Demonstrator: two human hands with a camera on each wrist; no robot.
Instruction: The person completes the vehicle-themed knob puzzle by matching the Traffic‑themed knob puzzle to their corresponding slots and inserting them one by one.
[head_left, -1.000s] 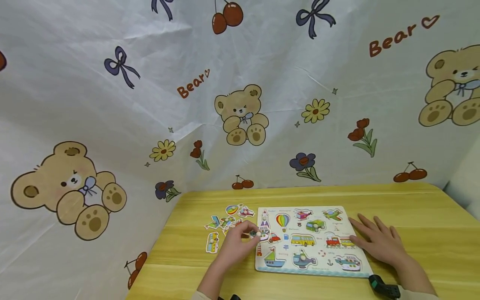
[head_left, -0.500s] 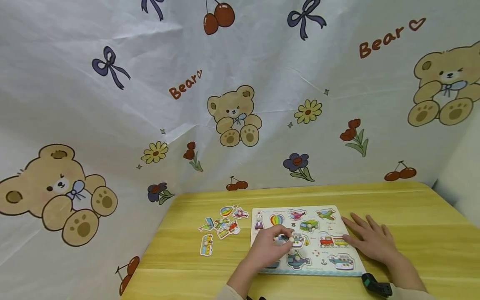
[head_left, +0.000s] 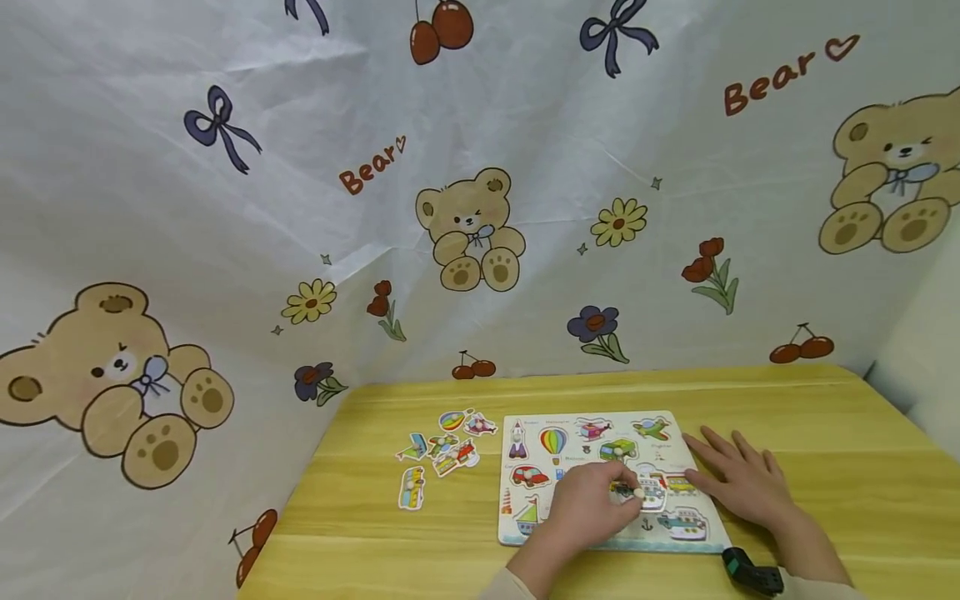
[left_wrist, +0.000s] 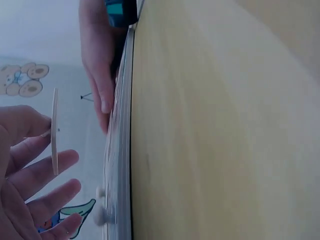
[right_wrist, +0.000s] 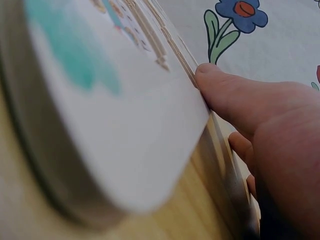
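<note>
A: Layout?

B: Printed cloth [head_left: 547,125] behind, wood-grain table [head_left: 847,450] in front. Picture board [head_left: 630,423] flat on it.

A: Hands?

B: Right hand [head_left: 750,479] lies at the board's right edge, fingers spread, thumb touching the edge, holding nothing. Left hand [head_left: 592,504] is over the board, right of its middle, thumb and index finger pinching. Other fingers loose and apart in the left wrist view.

A: What changed?

B: Left hand. A second ago it was at the board's left edge, near the loose pieces [head_left: 457,458]; now it's well across. Right hand stays put. Loose pieces look unmoved, left of the board.

A: Pinching what?

B: Ship piece [head_left: 652,497], by its small pale knob [head_left: 639,493]. Left wrist view has it edge-on, clear of the board surface.

A: Meaning?

B: My read: carry mostly done, piece not seated. It's just above-left of the printed ship [head_left: 683,524], which looks like the match. Whether that slot is vacant, can't tell.
</note>
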